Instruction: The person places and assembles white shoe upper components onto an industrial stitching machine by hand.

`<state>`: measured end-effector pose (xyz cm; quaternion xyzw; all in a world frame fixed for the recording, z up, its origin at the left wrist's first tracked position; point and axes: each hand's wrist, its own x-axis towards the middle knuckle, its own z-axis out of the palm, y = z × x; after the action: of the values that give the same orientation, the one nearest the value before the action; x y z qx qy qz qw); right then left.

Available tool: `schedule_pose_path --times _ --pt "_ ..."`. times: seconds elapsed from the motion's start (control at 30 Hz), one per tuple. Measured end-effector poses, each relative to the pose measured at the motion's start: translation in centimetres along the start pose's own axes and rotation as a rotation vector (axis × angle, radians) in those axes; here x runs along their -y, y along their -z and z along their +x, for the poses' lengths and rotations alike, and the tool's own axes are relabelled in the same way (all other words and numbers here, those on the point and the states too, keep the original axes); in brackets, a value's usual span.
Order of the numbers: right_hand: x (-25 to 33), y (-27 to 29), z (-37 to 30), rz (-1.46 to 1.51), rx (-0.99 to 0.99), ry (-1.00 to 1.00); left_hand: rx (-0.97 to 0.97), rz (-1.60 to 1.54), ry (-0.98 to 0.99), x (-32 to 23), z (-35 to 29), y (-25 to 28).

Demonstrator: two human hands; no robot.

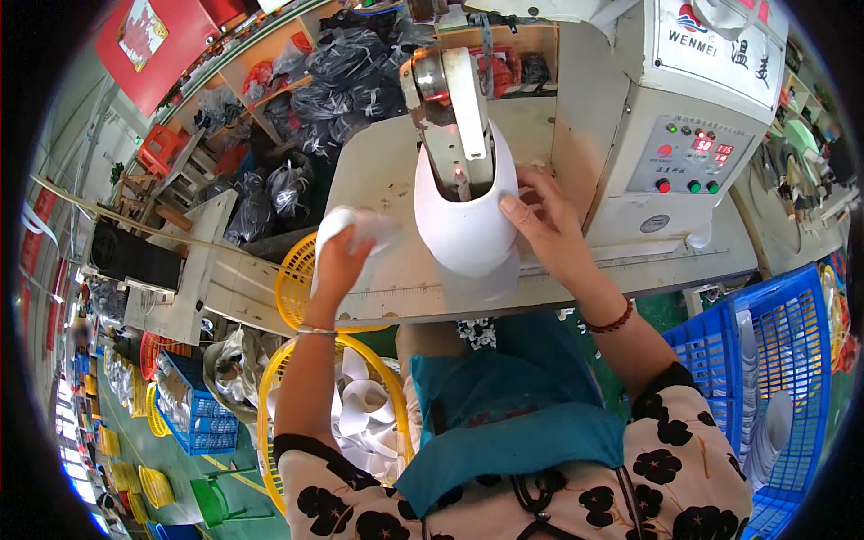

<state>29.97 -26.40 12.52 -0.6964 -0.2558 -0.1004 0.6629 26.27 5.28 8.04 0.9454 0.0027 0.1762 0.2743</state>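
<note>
A smooth white shoe upper [468, 236], curved like a slipper front, sits over the end of the machine's arm [454, 117]. My right hand [547, 220] grips its right side, thumb on the outer face near the rim and the other fingers partly hidden behind. To the left, over the table edge, my left hand [340, 261] is closed on a white piece [373, 229] that motion smears; its exact shape cannot be made out. A small reddish light shows on the machine inside the opening of the upper.
A control box [697, 148] with lit displays and buttons stands at the right. Below the table [387, 297], a yellow basket [270, 396] holds several white pieces by my left arm. Blue crates [783, 333] stand at my right; bagged goods [346, 72] fill shelves behind.
</note>
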Motion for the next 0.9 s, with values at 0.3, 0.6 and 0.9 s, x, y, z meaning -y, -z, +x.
schedule_pose_path --times 0.3,0.6,0.9 --pt "0.7 0.6 0.6 0.348 0.103 -0.258 -0.232 -0.128 -0.142 -2.1 1.6 -0.9" --pt "2.2 0.6 1.6 0.789 0.118 -0.393 0.209 -1.053 0.049 -14.9 3.5 -0.8" --pt "0.6 0.0 0.2 1.143 0.258 -0.454 0.122 -0.946 0.080 -15.2 2.7 0.3"
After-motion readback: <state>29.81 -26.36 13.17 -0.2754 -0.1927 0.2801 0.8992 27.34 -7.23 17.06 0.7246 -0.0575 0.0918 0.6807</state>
